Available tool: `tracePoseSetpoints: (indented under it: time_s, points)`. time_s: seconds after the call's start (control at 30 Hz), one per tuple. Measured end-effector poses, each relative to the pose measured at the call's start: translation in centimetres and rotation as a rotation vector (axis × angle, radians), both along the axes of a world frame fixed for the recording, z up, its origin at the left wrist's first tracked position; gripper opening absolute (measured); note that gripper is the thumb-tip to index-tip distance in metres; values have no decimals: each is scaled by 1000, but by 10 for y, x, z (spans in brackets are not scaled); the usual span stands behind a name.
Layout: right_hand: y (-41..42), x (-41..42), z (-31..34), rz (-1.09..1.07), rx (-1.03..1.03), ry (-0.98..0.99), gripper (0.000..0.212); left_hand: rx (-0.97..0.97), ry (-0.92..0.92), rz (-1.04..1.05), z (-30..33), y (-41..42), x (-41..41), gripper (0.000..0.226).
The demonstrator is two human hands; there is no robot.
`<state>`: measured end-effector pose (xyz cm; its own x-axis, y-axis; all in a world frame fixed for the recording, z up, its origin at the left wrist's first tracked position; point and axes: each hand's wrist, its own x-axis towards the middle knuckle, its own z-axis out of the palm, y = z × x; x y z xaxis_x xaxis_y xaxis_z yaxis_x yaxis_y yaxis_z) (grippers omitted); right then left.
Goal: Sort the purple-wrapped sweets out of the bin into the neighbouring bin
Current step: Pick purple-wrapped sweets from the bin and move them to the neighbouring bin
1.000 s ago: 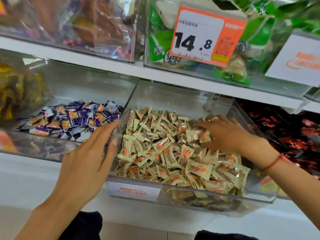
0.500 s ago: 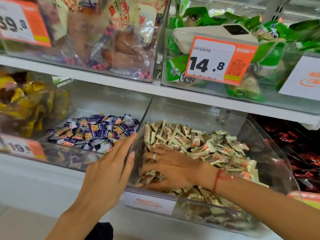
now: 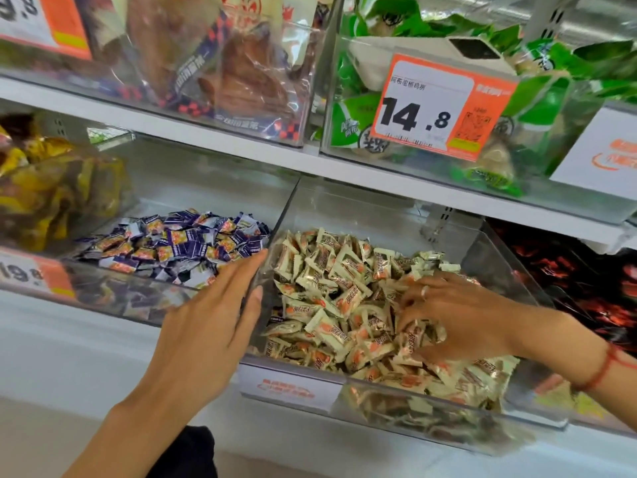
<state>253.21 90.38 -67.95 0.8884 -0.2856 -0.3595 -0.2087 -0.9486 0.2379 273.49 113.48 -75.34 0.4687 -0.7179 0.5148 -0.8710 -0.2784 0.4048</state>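
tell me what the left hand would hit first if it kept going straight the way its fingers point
Probably the clear side wall between the two bins: the left hand points up and right along it. The purple sweets lie just beyond; depth is unclear.

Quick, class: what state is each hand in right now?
Left hand: open, flat against the clear bin, holding nothing.
Right hand: fingers curled into the cream sweets; whether it grips one cannot be told.

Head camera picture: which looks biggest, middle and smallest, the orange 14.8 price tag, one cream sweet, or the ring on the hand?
1. The orange price tag looks biggest.
2. One cream sweet, much smaller.
3. The ring on the right hand, smallest.
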Motion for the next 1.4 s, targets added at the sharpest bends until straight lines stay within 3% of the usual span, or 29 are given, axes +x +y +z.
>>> tracePoseSetpoints:
  time_s: [0.07,0.13,0.23,0.3,0.43,0.73,0.9,0.97,1.03,1.1,1.17,1.3,1.4]
  points:
    - [10,10,7,61,-44,-40,31,-5,5,2,-1,0,0,49]
    - [26,29,7,183,4,-229,23,-9,3,-1,-1,-1,0,49]
    - [50,73,-18,327,181,-380,30,-2,0,4,-1,-1,0,48]
    - [60,100,-41,371,229,-323,34,13,-7,11,-1,0,0,48]
    - [47,98,-66,405,123,-177,42,52,-49,23,1,2,0,46]
    - [4,27,-33,225,92,-104,33,43,-33,15,3,2,1,45]
    - [-3,14,-3,48,66,-104,68,26,-30,14,3,2,0,46]
    - [11,21,2,76,-41,-144,64,14,-31,16,3,2,0,46]
    - [26,34,-2,141,-117,-229,42,-2,-31,8,1,1,1,46]
    - [37,52,-15,222,-17,-335,25,-11,-28,-4,0,1,2,47]
    - [42,70,-33,273,52,-305,28,-18,-17,-11,-1,1,2,46]
    - [38,92,-60,185,-25,-156,50,-20,7,8,1,4,3,43]
    - [34,95,-61,213,-84,-168,48,-68,-57,13,8,4,4,45]
